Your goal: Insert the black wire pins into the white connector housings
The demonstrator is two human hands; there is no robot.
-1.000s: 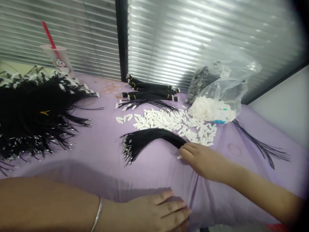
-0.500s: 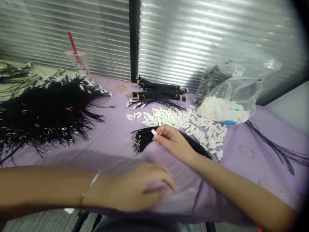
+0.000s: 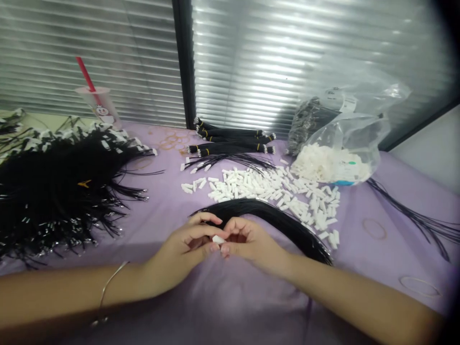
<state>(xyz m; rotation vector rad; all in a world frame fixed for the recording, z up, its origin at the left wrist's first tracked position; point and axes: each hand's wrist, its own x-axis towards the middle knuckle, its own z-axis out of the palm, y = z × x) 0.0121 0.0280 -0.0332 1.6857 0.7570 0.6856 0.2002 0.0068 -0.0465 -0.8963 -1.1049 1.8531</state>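
My left hand and my right hand meet at the middle of the purple table cover, fingertips pinched together. Between them sits a small white plastic connector, gripped by both. Right behind the hands curves a bundle of thin black wires; the hands hide its near end. A scatter of loose white connectors lies beyond that bundle. A thin bracelet circles my left wrist.
A big heap of black wires with white ends fills the left side. Tied wire bundles lie at the back. A clear plastic bag of connectors stands back right. A cup with a red straw is back left. Loose wires trail right.
My right hand picked a white connector from the scatter and drew it toward me. My left hand rose from the table's front edge and joined it at the connector.
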